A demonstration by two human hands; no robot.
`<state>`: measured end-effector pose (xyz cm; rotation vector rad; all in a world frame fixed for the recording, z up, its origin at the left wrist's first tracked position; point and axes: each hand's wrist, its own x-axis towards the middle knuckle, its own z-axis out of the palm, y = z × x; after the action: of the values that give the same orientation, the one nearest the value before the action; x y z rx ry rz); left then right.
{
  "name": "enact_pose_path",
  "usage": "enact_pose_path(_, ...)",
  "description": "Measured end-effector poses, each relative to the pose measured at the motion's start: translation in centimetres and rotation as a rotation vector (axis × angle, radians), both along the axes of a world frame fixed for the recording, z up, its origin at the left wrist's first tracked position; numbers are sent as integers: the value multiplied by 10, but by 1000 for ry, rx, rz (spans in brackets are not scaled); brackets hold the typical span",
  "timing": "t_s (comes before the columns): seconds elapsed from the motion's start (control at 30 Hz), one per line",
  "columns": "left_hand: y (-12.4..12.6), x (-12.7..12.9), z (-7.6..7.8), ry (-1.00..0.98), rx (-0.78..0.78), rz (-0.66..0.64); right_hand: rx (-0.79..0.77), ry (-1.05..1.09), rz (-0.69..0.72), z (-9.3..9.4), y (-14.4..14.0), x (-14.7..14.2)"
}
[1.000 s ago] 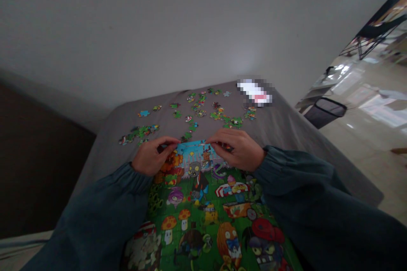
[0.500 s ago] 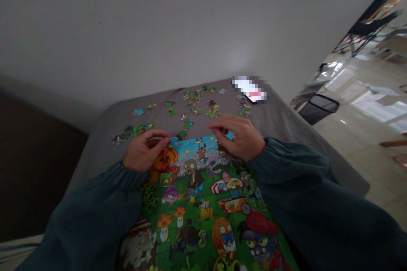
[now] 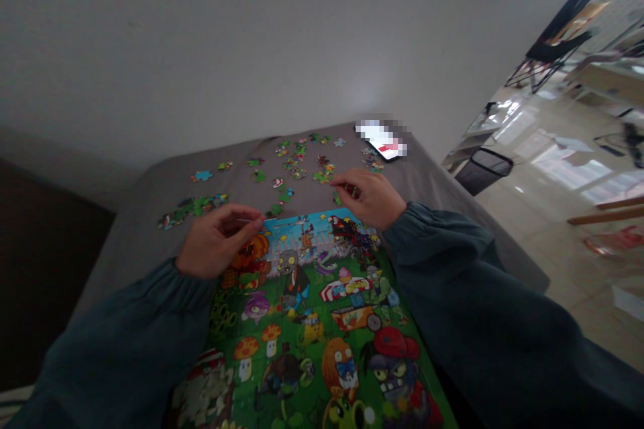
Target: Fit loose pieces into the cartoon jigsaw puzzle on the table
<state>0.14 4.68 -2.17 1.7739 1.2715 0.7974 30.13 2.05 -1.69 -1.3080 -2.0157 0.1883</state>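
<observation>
A mostly joined cartoon jigsaw puzzle (image 3: 312,288) lies in front of me, with a blue strip along its far edge. My left hand (image 3: 219,239) is at its far left corner, thumb and forefinger pinched. A thin pale edge of a puzzle piece shows between them; the rest is hidden by the fingers. Over the far right part of the puzzle, my right hand (image 3: 369,198) is curled loosely, fingertips apart and nothing visible in them. Close to its fingertips lie a loose green puzzle piece (image 3: 323,176) and another, partly covered by the hand.
Several loose pieces (image 3: 198,204) lie at the left on the grey cloth (image 3: 241,181), with more scattered towards the wall. A phone with a lit, blurred screen (image 3: 381,139) rests at the back right. Beyond the table stands a dark bin (image 3: 484,171) on the tiled floor.
The view has shifted, so the whole scene sits further left. My right hand has moved slightly away from the puzzle's far edge, towards the loose pieces. My left hand stays at the corner.
</observation>
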Motion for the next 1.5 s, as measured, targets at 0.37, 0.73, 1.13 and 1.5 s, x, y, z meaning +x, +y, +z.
enact_pose_path(0.37,2,4,-13,44,26,-77,-58,-54,25,-1,-3,-6)
enact_pose_path(0.73,5,2,-15,276,251,-148,-66,-68,45,0,-5,-7)
enact_pose_path(1.13,7,1,-10,444,546,-354,-70,-98,71,-1,-7,-9)
enact_pose_path(1.5,-18,13,-12,659,544,-336,-92,-124,95,0,-9,-10)
